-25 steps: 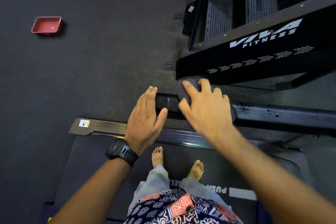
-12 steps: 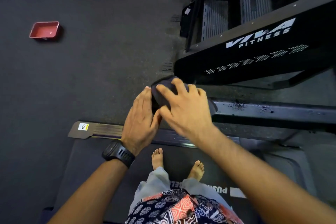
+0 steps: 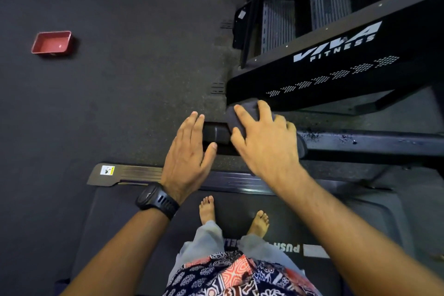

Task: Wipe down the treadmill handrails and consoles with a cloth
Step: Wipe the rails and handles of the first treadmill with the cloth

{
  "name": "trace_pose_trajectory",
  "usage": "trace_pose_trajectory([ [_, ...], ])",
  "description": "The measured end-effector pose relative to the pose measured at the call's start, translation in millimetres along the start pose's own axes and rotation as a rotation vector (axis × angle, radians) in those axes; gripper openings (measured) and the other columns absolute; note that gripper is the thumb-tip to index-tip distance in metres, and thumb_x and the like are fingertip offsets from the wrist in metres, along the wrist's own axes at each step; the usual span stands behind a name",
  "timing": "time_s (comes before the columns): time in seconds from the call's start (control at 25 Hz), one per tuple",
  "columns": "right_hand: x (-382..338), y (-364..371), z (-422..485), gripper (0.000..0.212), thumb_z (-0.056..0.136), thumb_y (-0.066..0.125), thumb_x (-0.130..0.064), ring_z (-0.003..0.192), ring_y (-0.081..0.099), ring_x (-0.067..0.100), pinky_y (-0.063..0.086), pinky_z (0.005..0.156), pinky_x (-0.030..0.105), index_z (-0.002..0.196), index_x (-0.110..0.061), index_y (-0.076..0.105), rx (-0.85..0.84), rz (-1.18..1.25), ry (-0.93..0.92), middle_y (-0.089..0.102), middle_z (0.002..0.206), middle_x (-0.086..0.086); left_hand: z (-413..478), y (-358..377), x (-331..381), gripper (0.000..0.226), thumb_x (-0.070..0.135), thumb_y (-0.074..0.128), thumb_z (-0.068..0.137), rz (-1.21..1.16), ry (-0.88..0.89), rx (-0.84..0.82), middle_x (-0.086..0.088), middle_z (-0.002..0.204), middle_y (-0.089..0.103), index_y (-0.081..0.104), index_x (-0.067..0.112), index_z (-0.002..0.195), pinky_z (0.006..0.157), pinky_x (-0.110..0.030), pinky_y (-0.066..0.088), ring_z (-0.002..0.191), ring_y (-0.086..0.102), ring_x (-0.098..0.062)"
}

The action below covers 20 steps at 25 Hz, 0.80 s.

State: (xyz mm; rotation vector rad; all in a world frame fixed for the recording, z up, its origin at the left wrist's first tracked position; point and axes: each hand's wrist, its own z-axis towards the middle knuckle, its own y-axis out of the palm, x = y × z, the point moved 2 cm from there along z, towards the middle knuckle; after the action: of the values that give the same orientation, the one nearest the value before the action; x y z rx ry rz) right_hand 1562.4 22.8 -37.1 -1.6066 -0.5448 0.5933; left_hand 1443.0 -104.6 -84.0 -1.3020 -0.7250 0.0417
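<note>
Two hands working: right hand [image 3: 266,146] spread, pressing cloth [image 3: 248,106] onto the handrail [image 3: 372,140]; left hand [image 3: 187,154] flat, fingers together, beside it. Red tray [image 3: 51,42] sits well apart.

The handrail [image 3: 372,143] lay bare to the right of the right hand [image 3: 266,144], with only grit specks on top. Its left end was hemmed in: the left hand [image 3: 189,151] stood flat just beside the end cap, and the black VIVA FITNESS panel [image 3: 336,74] rose just beyond. To the left lay open floor [image 3: 120,108], with the red tray [image 3: 51,42] well apart.
</note>
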Motion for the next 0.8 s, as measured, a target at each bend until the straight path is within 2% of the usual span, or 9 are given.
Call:
trace_pose_trajectory([
  [0.04,-6,3,-12,0.057,0.094,0.042,-0.051,0.119,0.051,0.044,0.042,0.098,0.056,0.149,-0.037,0.036,0.035,-0.026,-0.002,0.034,0.155,0.013,1,0,1,0.068,0.043,0.034,0.097,-0.023,0.000,-0.002,-0.011,0.159,0.027,0.028,0.006,0.153,0.121,-0.034,0.023,0.147,0.025,-0.022],
  [0.12,-29,2,-17,0.058,0.093,0.042,-0.052,0.119,0.051,0.043,0.041,0.097,0.056,0.149,-0.036,0.037,0.047,-0.031,-0.173,0.034,0.157,0.013,2,1,-1,0.067,0.040,0.033,0.096,-0.038,0.010,-0.004,-0.012,0.158,0.029,0.027,0.004,0.153,0.121,-0.036,0.025,0.147,0.026,-0.022],
  [0.2,-28,-2,9,0.057,0.096,0.037,-0.057,0.116,0.053,0.040,0.044,0.093,0.053,0.150,-0.039,0.033,-0.017,-0.012,-0.252,0.035,0.156,0.009,3,0,-2,0.067,0.039,0.034,0.096,-0.012,0.027,0.008,-0.014,0.157,0.031,0.028,0.003,0.152,0.120,-0.038,0.026,0.146,0.028,-0.023],
  [0.28,-5,-7,17,0.056,0.098,0.033,-0.058,0.115,0.054,0.041,0.045,0.092,0.052,0.150,-0.039,0.031,-0.094,-0.018,-0.077,0.037,0.153,0.008,3,1,-2,0.067,0.042,0.036,0.097,0.003,0.022,0.017,-0.012,0.157,0.031,0.029,0.004,0.152,0.120,-0.034,0.024,0.146,0.027,-0.022],
  [0.36,7,-9,1,0.054,0.098,0.034,-0.054,0.115,0.053,0.042,0.043,0.093,0.052,0.149,-0.036,0.031,-0.048,-0.099,0.048,0.035,0.153,0.012,2,1,1,0.069,0.045,0.035,0.097,-0.009,0.008,0.005,-0.010,0.158,0.030,0.028,0.005,0.152,0.120,-0.028,0.022,0.147,0.026,-0.020],
  [0.52,-29,-12,22,0.054,0.095,0.036,-0.056,0.109,0.058,0.037,0.045,0.087,0.047,0.146,-0.039,0.039,-0.094,0.026,-0.275,0.049,0.141,0.005,2,2,-4,0.071,0.044,0.039,0.095,-0.014,0.017,0.033,-0.013,0.156,0.034,0.030,0.002,0.151,0.118,-0.022,0.020,0.145,0.030,-0.023],
  [0.64,-2,-13,61,0.048,0.095,0.033,-0.056,0.115,0.058,0.038,0.042,0.084,0.044,0.137,-0.039,0.050,-0.348,0.187,-0.040,0.056,0.132,0.006,3,1,-4,0.070,0.045,0.042,0.095,0.019,0.006,0.057,-0.013,0.153,0.038,0.033,0.003,0.150,0.116,-0.029,0.029,0.143,0.035,-0.024],
  [0.72,8,-15,43,0.048,0.095,0.034,-0.054,0.112,0.058,0.039,0.042,0.081,0.043,0.135,-0.035,0.053,-0.260,0.091,0.022,0.056,0.128,0.009,3,0,-1,0.068,0.045,0.042,0.095,0.033,0.008,0.058,-0.013,0.152,0.041,0.036,0.003,0.148,0.115,-0.035,0.034,0.141,0.037,-0.025],
  [0.8,-18,-11,20,0.051,0.095,0.037,-0.055,0.108,0.058,0.037,0.047,0.086,0.045,0.141,-0.036,0.046,-0.090,0.060,-0.199,0.053,0.133,0.007,5,0,-1,0.068,0.043,0.042,0.094,0.040,0.012,0.065,-0.015,0.149,0.043,0.036,0.001,0.148,0.113,-0.038,0.037,0.139,0.040,-0.027],
])
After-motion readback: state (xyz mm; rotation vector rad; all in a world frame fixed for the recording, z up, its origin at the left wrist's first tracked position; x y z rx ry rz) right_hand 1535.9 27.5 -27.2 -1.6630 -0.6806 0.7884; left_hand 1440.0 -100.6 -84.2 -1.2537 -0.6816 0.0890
